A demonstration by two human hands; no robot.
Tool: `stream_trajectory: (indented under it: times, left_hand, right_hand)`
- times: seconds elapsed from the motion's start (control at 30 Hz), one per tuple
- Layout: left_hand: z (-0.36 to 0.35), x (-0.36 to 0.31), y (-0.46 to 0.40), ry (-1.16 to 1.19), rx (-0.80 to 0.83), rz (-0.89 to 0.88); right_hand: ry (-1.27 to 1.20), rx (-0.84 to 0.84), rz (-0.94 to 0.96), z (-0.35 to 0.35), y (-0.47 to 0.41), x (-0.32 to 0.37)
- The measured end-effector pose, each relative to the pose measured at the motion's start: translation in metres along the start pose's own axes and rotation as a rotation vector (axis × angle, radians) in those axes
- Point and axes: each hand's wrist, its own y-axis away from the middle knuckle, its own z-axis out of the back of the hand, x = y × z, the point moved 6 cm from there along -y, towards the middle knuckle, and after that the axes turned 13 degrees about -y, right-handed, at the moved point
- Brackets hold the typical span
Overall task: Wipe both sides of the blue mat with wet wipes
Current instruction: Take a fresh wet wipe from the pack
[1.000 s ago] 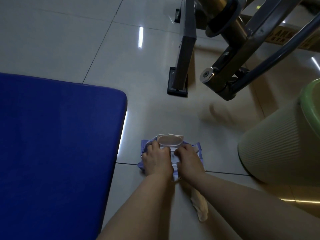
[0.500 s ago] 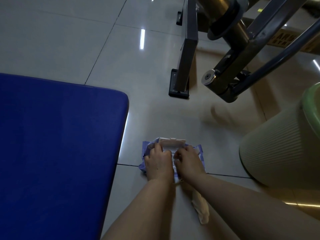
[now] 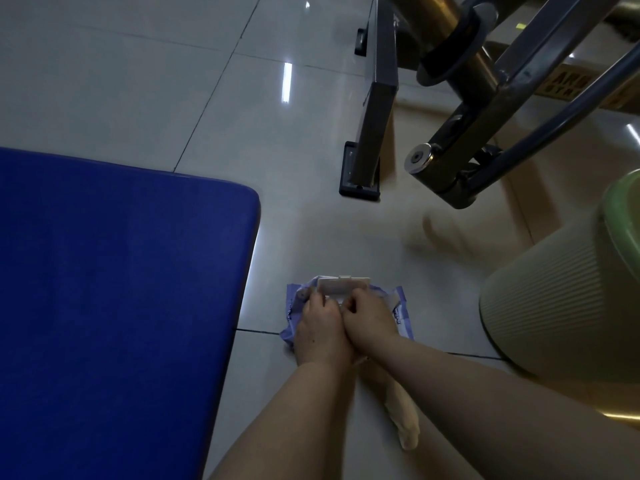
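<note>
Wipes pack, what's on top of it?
Both hands, left hand and right hand, rest on the wipes pack; its white flip lid stands open. The opening beneath is covered by the fingers.

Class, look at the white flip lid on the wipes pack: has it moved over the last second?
Yes. The white flip lid has swung down toward the wipes pack, which lies as before across the floor tile joint; both hands are on the pack.

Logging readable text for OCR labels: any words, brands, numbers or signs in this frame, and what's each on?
"ARN..." over a second line: dark capitals on the yellow strip behind the metal frame, cut off by the bars; the rest is unreadable.
Small dark print on the wet wipes pack, beside the right hand: too small and blurred to read.
Nothing else bears text.
</note>
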Motion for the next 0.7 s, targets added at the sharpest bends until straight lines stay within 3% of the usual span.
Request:
stream_trajectory:
  times: [0.17,0.23,0.3,0.4,0.7]
  left_hand:
    - [-0.009,0.007,-0.004,0.149,-0.059,0.061]
    - [-0.008,0.013,-0.003,0.222,-0.089,0.135]
    - [-0.009,0.019,0.001,0.454,-0.054,0.252]
    - [-0.01,0.023,0.005,0.643,-0.036,0.274]
    - [0.004,0.025,0.013,0.863,0.014,0.297]
  right_hand:
    - [-0.22,-0.017,-0.048,0.004,-0.002,-0.008]
    - [-0.177,-0.009,-0.016,0.005,-0.002,-0.009]
    - [-0.036,0.02,0.063,0.004,-0.003,-0.009]
    - [0.144,0.076,0.151,-0.004,-0.001,-0.007]
    - [0.146,-0.007,0.057,-0.012,-0.002,-0.016]
